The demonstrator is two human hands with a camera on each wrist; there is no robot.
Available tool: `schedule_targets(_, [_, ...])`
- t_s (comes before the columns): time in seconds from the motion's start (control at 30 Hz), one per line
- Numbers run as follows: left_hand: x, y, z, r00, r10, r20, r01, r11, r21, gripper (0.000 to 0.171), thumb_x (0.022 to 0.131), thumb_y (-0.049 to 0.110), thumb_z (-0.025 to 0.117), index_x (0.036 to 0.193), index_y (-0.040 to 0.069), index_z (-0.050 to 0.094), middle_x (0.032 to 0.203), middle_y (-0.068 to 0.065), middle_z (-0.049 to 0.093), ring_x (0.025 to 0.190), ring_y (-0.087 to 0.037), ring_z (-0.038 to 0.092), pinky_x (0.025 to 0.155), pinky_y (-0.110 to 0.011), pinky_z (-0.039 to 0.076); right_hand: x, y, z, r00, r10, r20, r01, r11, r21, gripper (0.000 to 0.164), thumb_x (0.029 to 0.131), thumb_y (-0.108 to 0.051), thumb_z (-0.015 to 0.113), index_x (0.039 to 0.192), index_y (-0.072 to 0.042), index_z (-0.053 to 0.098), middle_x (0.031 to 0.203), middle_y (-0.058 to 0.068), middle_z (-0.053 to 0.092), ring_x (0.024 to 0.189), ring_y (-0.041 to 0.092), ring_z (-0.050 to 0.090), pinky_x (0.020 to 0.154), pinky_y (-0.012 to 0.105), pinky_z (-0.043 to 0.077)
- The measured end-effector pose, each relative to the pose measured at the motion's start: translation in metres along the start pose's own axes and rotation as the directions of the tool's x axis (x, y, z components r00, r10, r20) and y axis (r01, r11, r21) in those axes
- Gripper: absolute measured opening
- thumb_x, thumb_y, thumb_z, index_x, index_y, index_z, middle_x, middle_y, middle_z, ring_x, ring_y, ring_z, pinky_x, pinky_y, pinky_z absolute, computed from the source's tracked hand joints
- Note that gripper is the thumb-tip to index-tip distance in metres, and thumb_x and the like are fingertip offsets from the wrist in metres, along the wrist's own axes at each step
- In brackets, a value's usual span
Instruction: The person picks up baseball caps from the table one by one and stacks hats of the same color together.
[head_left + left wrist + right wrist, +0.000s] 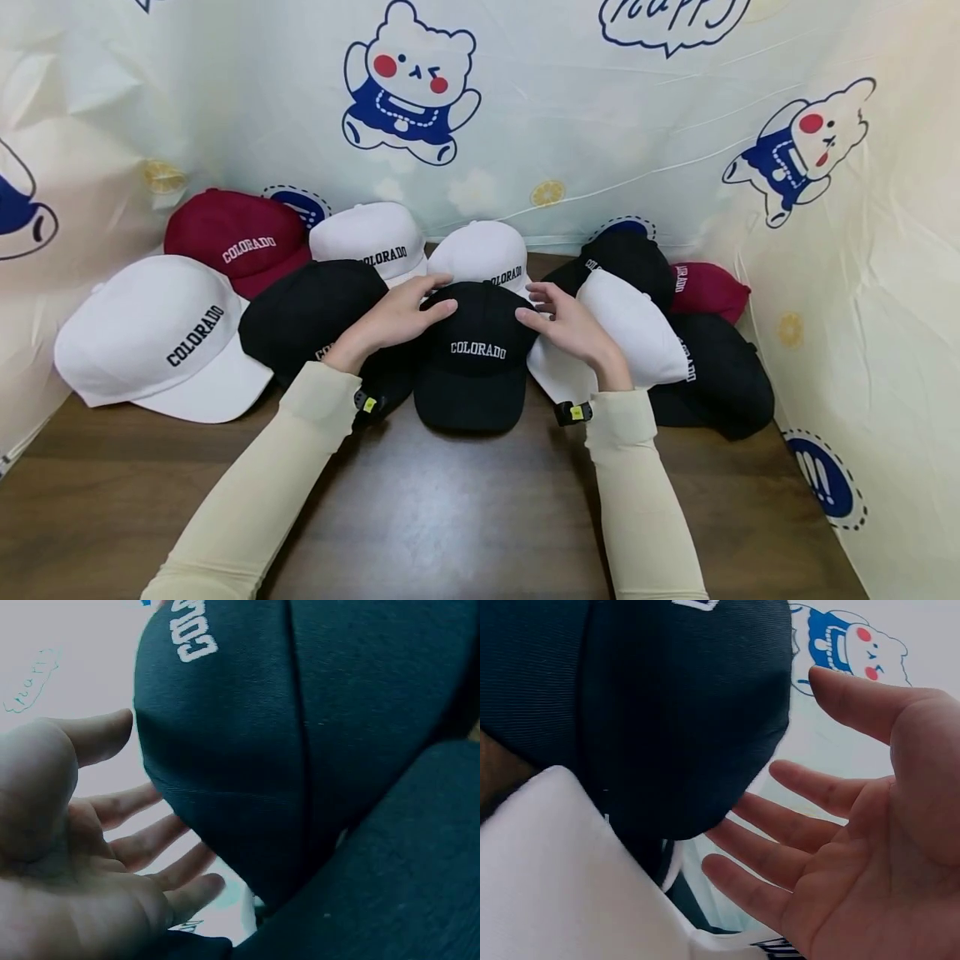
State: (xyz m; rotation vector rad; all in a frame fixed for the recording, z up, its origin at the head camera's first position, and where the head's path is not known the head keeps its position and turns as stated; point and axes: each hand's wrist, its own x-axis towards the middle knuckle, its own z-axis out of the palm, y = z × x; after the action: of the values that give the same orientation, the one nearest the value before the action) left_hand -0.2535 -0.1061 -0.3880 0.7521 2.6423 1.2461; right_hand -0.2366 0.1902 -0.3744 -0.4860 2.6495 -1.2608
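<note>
A black cap (pixel 477 353) lettered COLORADO sits in the middle of the row, its brim toward me. My left hand (pixel 397 315) is at the cap's left side, thumb by the crown and fingers reaching toward its back. On the other side is my right hand (pixel 570 325), thumb near the crown's edge. The left wrist view shows the left hand (pixel 97 847) with loosely spread fingers, some tips hidden behind the black cap (pixel 225 735). In the right wrist view, the right hand's fingers (pixel 780 855) are spread too; whether they touch the black cap (pixel 682 727) is unclear.
Left of it lie a white cap (pixel 150 333), a maroon cap (pixel 232 233) and a black cap (pixel 300 308). White caps (pixel 480 246) stand behind. To the right are a white cap (pixel 630 325), black caps (pixel 727 375) and a maroon cap (pixel 712 290). Printed cloth (pixel 525 100) surrounds the wooden table (pixel 435 517).
</note>
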Motion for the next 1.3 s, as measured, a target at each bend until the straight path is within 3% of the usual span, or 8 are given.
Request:
schedule_targets(0.2, [0.002, 0.0, 0.0, 0.998, -0.032, 0.047, 0.031, 0.999, 0.012, 0.06, 0.099, 0.04, 0.051, 0.145, 0.005, 0.035, 0.146, -0.011, 0.037, 0.132, -0.025, 0.034, 0.106, -0.045, 0.03, 0.004, 0.004, 0.006, 1.0, 0.022, -0.001, -0.022, 0.999, -0.044, 0.052, 0.092, -0.045, 0.061, 0.133, -0.016, 0.048, 0.121, 0.009, 0.055, 0.11, 0.021, 0.051, 0.092, 0.04, 0.043])
schedule_targets(0.37, [0.004, 0.002, -0.005, 0.997, -0.017, 0.074, 0.02, 0.999, -0.033, 0.059, 0.096, 0.04, 0.056, 0.142, 0.006, 0.04, 0.142, -0.009, 0.042, 0.129, -0.021, 0.036, 0.105, -0.045, 0.031, 0.003, 0.004, 0.005, 0.999, -0.039, 0.011, 0.039, 0.999, 0.02, 0.045, 0.091, -0.039, 0.066, 0.127, -0.017, 0.053, 0.095, 0.009, 0.058, 0.084, 0.021, 0.052, 0.076, 0.035, 0.044])
schedule_targets(0.5, [0.0, 0.006, -0.011, 0.991, -0.046, 0.124, 0.061, 0.991, -0.121, 0.052, 0.094, 0.045, 0.059, 0.135, 0.014, 0.049, 0.132, -0.002, 0.049, 0.119, -0.016, 0.044, 0.099, -0.043, 0.036, 0.0, 0.001, 0.001, 0.996, -0.079, 0.046, 0.073, 0.99, 0.117, 0.044, 0.089, -0.032, 0.069, 0.127, -0.017, 0.054, 0.094, 0.01, 0.058, 0.08, 0.021, 0.053, 0.072, 0.032, 0.044])
schedule_targets(0.63, [-0.004, 0.01, -0.018, 0.98, -0.039, 0.193, 0.075, 0.98, -0.184, 0.042, 0.093, 0.044, 0.06, 0.125, 0.017, 0.055, 0.117, -0.004, 0.056, 0.106, -0.019, 0.05, 0.092, -0.041, 0.04, -0.004, -0.004, -0.004, 0.989, -0.108, 0.1, 0.086, 0.974, 0.208, 0.041, 0.088, -0.025, 0.071, 0.125, -0.015, 0.054, 0.097, 0.012, 0.057, 0.083, 0.025, 0.055, 0.075, 0.032, 0.046])
schedule_targets(0.77, [-0.007, 0.012, -0.022, 0.959, -0.009, 0.283, 0.076, 0.971, -0.226, 0.038, 0.094, 0.041, 0.06, 0.123, 0.016, 0.054, 0.111, -0.005, 0.06, 0.103, -0.019, 0.052, 0.092, -0.04, 0.039, -0.008, -0.01, -0.009, 0.98, -0.135, 0.148, 0.094, 0.963, 0.254, 0.038, 0.088, -0.017, 0.07, 0.122, -0.012, 0.054, 0.095, 0.015, 0.056, 0.085, 0.028, 0.056, 0.077, 0.032, 0.047])
schedule_targets(0.97, [-0.011, 0.016, -0.025, 0.921, 0.053, 0.385, 0.048, 0.968, -0.247, 0.035, 0.093, 0.038, 0.063, 0.121, 0.019, 0.057, 0.113, -0.003, 0.059, 0.104, -0.018, 0.05, 0.091, -0.038, 0.04, -0.023, -0.029, -0.017, 0.957, -0.134, 0.258, 0.085, 0.978, 0.192, 0.038, 0.089, -0.012, 0.069, 0.123, -0.009, 0.053, 0.09, 0.016, 0.054, 0.084, 0.028, 0.054, 0.075, 0.034, 0.044])
schedule_targets(1.13, [-0.014, 0.021, -0.027, 0.878, 0.124, 0.462, 0.008, 0.962, -0.273, 0.029, 0.093, 0.034, 0.063, 0.119, 0.019, 0.06, 0.114, -0.004, 0.059, 0.107, -0.016, 0.051, 0.097, -0.037, 0.039, -0.032, -0.04, -0.022, 0.919, -0.123, 0.374, 0.055, 0.981, 0.186, 0.035, 0.09, -0.01, 0.067, 0.123, -0.007, 0.055, 0.098, 0.013, 0.061, 0.09, 0.027, 0.057, 0.081, 0.037, 0.047])
schedule_targets(1.3, [-0.017, 0.025, -0.027, 0.842, 0.188, 0.506, -0.023, 0.949, -0.314, 0.025, 0.094, 0.03, 0.063, 0.114, 0.015, 0.061, 0.108, -0.007, 0.058, 0.103, -0.019, 0.052, 0.092, -0.036, 0.042, -0.035, -0.045, -0.024, 0.877, -0.142, 0.459, 0.051, 0.977, 0.205, 0.026, 0.091, -0.008, 0.066, 0.114, -0.004, 0.057, 0.098, 0.014, 0.063, 0.09, 0.028, 0.057, 0.08, 0.037, 0.047])
